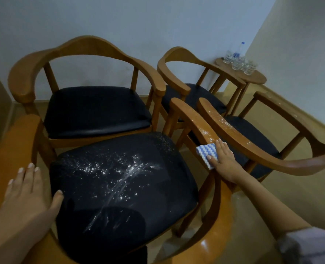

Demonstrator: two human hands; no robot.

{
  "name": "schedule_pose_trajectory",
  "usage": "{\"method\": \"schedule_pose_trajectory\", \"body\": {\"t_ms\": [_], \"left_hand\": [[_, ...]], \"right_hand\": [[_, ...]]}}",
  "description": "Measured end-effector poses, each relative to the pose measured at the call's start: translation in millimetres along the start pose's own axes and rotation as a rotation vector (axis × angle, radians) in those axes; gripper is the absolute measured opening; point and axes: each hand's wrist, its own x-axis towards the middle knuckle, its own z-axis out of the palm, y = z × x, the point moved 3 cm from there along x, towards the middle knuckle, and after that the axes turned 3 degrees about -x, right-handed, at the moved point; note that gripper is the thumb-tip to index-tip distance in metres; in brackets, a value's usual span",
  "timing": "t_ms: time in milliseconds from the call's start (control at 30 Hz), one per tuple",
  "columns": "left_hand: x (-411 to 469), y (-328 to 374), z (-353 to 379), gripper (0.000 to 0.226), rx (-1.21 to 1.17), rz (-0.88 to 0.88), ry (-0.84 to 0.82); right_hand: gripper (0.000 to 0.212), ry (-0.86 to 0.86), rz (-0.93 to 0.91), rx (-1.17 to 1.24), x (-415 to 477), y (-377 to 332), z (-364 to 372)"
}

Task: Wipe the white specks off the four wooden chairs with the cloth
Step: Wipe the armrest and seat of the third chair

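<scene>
Four wooden chairs [89, 46] stand close together. Nearest chair's seat [148, 206] is covered w/ white specks [131, 168]. R hand [224, 159], fingers straight, presses blue-white cloth [205, 151] flat on its right armrest [192, 119]. L hand [28, 189] lies flat on left armrest [15, 134], holding nothing.

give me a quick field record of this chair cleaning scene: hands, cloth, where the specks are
right hand: presses the cloth flat on the near chair's right armrest
left hand: rests flat on its left armrest
cloth: blue-and-white zigzag, under the right hand
specks: dense on the near seat; also on that right armrest and the neighbouring chair's armrest
far left chair: seat looks clean
background: side table with glasses and a bottle
</scene>
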Motion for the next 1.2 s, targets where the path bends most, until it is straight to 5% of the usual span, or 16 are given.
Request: {"method": "schedule_pose_trajectory", "body": {"t_ms": [200, 433, 567, 1033, 1200], "left_hand": [[4, -16, 14, 0.088, 0.064, -0.182, -0.171], [-2, 9, -18, 0.087, 0.182, -0.113, -0.033], [-2, 28, -35, 0.081, 0.210, -0.099, -0.114], [40, 148, -16, 0.082, 0.014, 0.338, -0.150], [54, 143, 8, 0.086, -0.012, 0.350, -0.185]], "right_hand": [[0.071, 0.041, 0.040, -0.038, 28, -3, -6], [0.071, 0.070, 0.034, -0.070, 23, -3, -2], [0.070, 0.074, -0.029, -0.062, 6, -4, 0], [0.070, 0.095, -0.048, -0.048, 18, 0, -1], [0.071, 0.100, -0.059, -0.112, 50, -4, -6]]}}
